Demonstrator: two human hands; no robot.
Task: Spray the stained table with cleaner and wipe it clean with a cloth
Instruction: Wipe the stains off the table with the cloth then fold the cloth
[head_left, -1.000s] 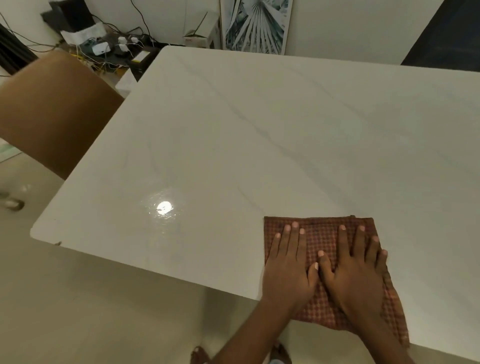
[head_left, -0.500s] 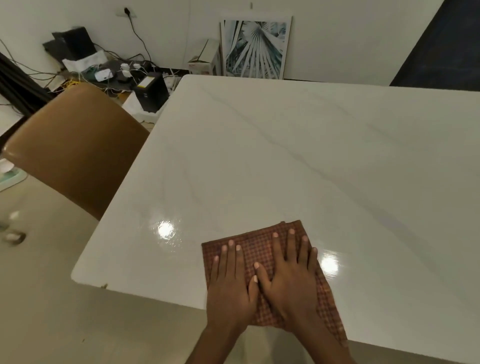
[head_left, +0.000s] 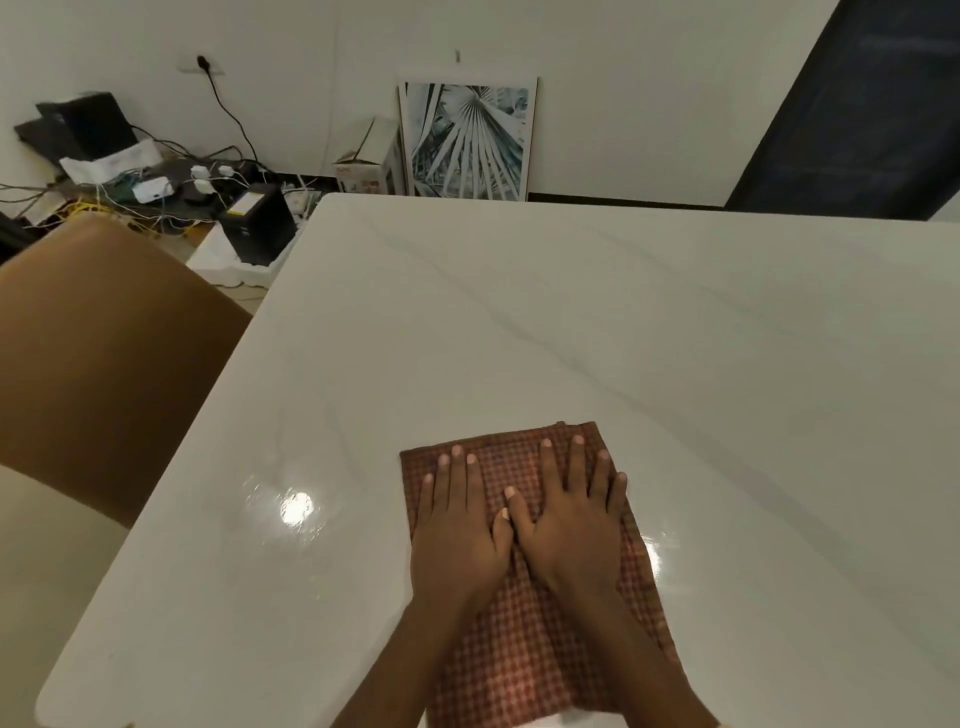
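Fingers (head_left: 576, 467) straight and slightly spread, both hands are pressing flat on a cloth, thumbs touching. Under them, the table (head_left: 623, 322) is gleaming wet by its near edge, lamp glare showing on either side of the cloth (head_left: 524, 644), which is lying checked and folded on that edge. Left hand (head_left: 457, 540) and right hand (head_left: 571, 535) are lying side by side.
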